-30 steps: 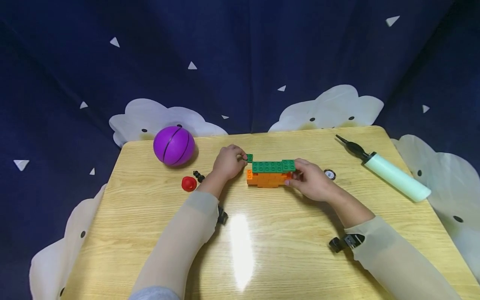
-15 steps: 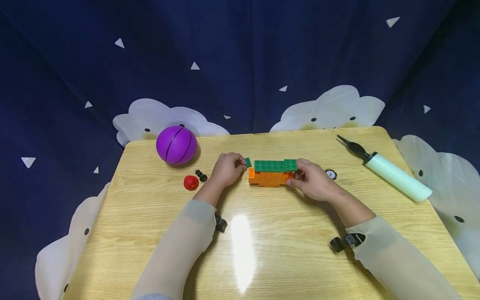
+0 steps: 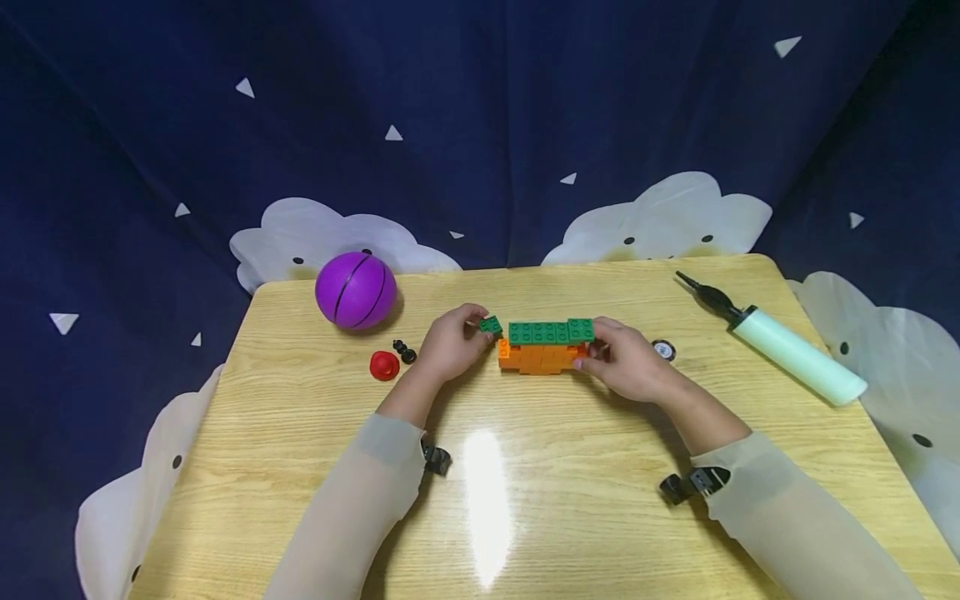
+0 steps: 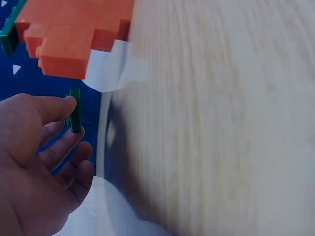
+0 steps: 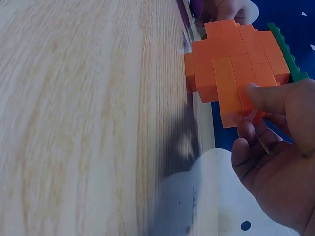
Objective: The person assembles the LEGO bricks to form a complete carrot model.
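My left hand (image 3: 453, 343) pinches a small flat green building brick (image 3: 491, 325) between thumb and fingers. In the left wrist view that green brick (image 4: 75, 110) is seen edge-on, apart from the orange bricks above it. With thumb and fingers my right hand (image 3: 628, 362) grips the right end of a brick structure, its orange body (image 3: 538, 359) topped by a row of green plates (image 3: 538, 332). The right wrist view shows the stepped orange side (image 5: 231, 69) of the structure, with the right thumb pressed on it.
On the wooden table (image 3: 570, 500) a purple ball (image 3: 356, 290) stands at the back left. Near it lie a red hat-shaped piece (image 3: 384, 365) and a black beaded piece (image 3: 405, 352). A round chip (image 3: 663, 350) and a hand pump (image 3: 795, 354) lie to the right.
The left hand has drawn the small green brick a little toward me, turning it so its studded top shows more. The right hand keeps its grip on the structure almost unmoved.
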`<state>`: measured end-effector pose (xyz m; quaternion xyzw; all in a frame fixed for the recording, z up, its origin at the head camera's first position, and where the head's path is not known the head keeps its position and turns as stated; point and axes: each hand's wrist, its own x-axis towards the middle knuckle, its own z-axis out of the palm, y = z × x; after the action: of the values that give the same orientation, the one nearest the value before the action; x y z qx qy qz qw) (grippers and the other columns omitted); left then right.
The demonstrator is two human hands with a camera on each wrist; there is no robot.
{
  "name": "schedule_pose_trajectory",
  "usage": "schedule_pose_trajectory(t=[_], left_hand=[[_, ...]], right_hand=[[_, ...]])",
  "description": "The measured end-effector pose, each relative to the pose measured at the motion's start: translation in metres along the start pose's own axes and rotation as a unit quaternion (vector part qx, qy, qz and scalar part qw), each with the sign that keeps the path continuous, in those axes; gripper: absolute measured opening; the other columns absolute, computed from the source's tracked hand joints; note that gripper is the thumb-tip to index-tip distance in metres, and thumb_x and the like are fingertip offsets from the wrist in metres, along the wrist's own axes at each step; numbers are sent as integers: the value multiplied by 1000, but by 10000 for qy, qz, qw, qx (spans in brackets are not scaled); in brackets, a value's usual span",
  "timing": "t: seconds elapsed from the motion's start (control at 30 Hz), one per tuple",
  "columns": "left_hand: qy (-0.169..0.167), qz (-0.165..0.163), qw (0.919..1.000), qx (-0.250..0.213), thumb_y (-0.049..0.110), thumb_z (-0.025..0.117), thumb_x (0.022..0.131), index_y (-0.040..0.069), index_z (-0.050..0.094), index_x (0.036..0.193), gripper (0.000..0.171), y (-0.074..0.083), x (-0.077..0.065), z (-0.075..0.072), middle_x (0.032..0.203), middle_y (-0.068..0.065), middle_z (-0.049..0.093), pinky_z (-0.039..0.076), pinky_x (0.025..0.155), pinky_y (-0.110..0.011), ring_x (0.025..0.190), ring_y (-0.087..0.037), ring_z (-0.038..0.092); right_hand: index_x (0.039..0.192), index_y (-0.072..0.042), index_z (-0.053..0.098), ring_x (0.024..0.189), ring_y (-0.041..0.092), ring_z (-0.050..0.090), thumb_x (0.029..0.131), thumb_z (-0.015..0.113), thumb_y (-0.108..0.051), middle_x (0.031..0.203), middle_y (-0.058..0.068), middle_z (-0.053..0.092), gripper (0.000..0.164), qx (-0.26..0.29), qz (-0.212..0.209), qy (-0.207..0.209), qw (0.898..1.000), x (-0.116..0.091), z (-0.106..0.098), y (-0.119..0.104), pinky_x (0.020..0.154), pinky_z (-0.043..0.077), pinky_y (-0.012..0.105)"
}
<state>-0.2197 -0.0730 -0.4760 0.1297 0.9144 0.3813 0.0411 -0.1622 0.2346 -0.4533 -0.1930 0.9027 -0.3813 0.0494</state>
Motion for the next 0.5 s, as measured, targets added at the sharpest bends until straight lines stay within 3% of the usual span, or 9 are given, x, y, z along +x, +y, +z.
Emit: schedule_pose_trajectory(t=[0.13, 0.5], left_hand=[[41, 15, 9999, -101, 24, 70, 99, 14, 63, 138, 41, 3, -6, -4, 127, -6, 66, 51, 99, -43, 110, -24, 64], [231, 389, 9966, -691, 20, 65, 104, 15, 65, 139, 36, 9, -28, -17, 133, -4, 62, 55, 90, -40, 108, -22, 64]], right_hand=[[120, -14, 69, 83, 19, 53, 97, 75, -13, 100, 3, 57, 24, -43, -17, 6, 10000, 0, 0, 1, 68, 47, 30], [127, -14, 68, 84, 20, 53, 97, 74, -11, 113, 4, 59, 31, -42, -196, 82, 9998, 8, 7, -3, 70, 46, 32]])
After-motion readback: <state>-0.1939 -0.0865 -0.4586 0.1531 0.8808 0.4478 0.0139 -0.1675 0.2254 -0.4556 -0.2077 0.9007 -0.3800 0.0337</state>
